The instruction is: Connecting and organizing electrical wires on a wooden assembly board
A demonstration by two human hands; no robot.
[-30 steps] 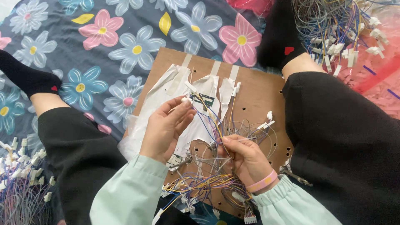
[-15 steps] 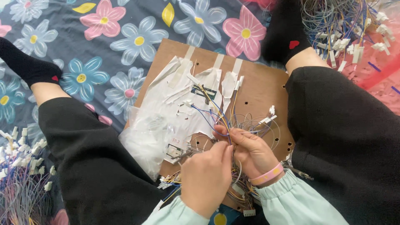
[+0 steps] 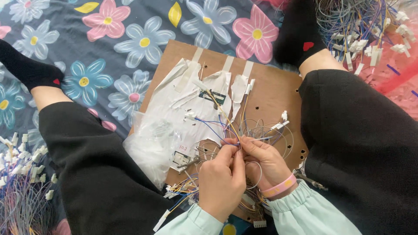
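From the head view, the person is sitting cross-legged with a brown cardboard board (image 3: 270,93) lying between the knees; both hands are meeting just below the middle of that board; the left hand (image 3: 222,180) is curling nearly closed, its fingertips pinching a bundle of thin coloured wires (image 3: 220,117); the right hand (image 3: 265,159) is likewise closing on the same strands from the other side. The wires are fanning up across the board toward small white connectors (image 3: 282,119); they are looking very light, limp and prone to tangling, so gripping near the plastic ends seems safest. Crumpled clear plastic bags (image 3: 152,148) are lying on the board's left part; more wire heaps (image 3: 357,30) are sitting beyond its upper right corner, on the flowered blanket (image 3: 130,39).
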